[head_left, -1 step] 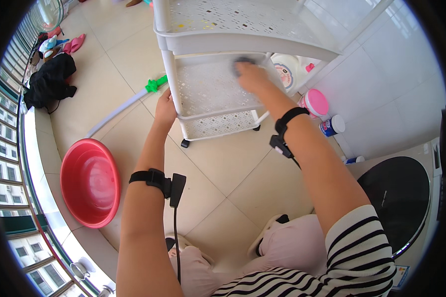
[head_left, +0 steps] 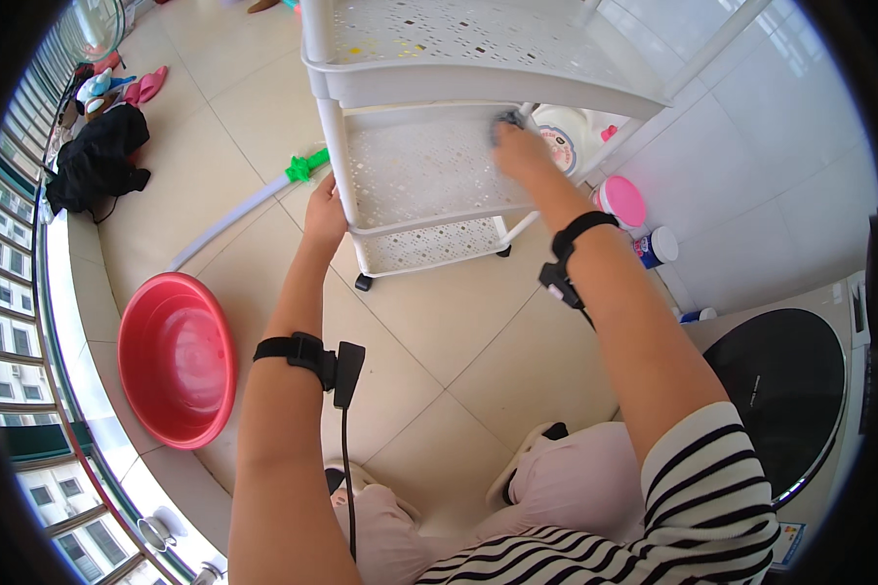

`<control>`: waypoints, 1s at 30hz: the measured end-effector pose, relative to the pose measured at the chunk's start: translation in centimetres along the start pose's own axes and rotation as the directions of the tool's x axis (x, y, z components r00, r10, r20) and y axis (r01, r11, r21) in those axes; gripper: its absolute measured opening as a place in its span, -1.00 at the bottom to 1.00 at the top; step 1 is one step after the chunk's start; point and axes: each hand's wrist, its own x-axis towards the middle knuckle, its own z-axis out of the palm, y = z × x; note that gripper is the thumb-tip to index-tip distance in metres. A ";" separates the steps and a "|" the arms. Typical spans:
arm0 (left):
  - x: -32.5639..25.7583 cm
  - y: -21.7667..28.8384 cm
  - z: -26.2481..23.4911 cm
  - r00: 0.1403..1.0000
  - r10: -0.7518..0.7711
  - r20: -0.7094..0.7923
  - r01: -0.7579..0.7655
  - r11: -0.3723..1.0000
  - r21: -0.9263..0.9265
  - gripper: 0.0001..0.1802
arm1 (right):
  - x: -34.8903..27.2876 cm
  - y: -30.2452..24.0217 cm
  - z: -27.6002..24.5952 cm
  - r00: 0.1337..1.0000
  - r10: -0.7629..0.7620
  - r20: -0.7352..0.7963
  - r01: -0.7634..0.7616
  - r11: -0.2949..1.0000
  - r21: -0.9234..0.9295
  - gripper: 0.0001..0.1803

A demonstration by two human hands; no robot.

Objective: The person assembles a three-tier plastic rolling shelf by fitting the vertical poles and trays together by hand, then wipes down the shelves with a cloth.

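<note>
On tiled floor, white perforated shelf cart (head_left: pixel 429 175) stands on casters. Left hand (head_left: pixel 324 216) grips cart's front-left post, fingers wrapped round it. Right hand (head_left: pixel 519 148) on middle shelf, fingers curled over dark cloth (head_left: pixel 506 119), pressing it at shelf's back edge. Red basin (head_left: pixel 176 359) left of left forearm, nothing visible inside. Pink-lidded tub (head_left: pixel 619 200) and blue-labelled bottle (head_left: pixel 657 246) against tiled wall, right of cart. Bare tiles between cart and knees.
</note>
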 end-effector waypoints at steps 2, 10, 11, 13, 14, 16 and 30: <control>0.5 -0.1 1.2 0.998 0.058 -0.011 -0.058 0.998 0.019 -0.59 | -0.3 3.0 -1.0 0.998 0.052 0.026 -0.051 0.998 -0.034 -0.57; 0.6 0.1 1.5 0.996 0.063 -0.069 -0.065 0.997 -0.029 -0.58 | -4.0 -0.3 -2.6 0.886 0.177 0.429 -0.021 0.939 -0.343 -0.67; 0.6 0.5 1.6 0.997 0.065 -0.052 -0.065 0.998 0.005 -0.58 | -4.2 0.1 -3.2 0.886 0.179 0.429 -0.019 0.936 -0.350 -0.67; 0.7 0.6 1.8 0.997 0.067 -0.037 -0.066 0.997 0.038 -0.58 | -4.4 0.6 -4.1 0.820 0.094 0.564 0.086 0.955 -0.285 -0.66; 0.7 0.3 2.0 0.995 0.083 -0.055 -0.082 0.996 0.017 -0.62 | -4.3 0.5 -3.8 0.822 0.094 0.562 0.087 0.954 -0.288 -0.66; 1.0 0.1 2.4 0.993 0.101 -0.069 -0.101 0.995 -0.004 -0.63 | -4.0 -0.2 -3.0 0.834 -0.116 0.540 0.196 0.976 -0.093 -0.63; 2.4 -1.2 -5.3 0.996 -0.079 0.030 0.084 0.977 -0.195 -0.52 | -11.8 -9.6 -5.4 0.910 -0.404 -0.095 0.018 -0.191 0.981 -0.70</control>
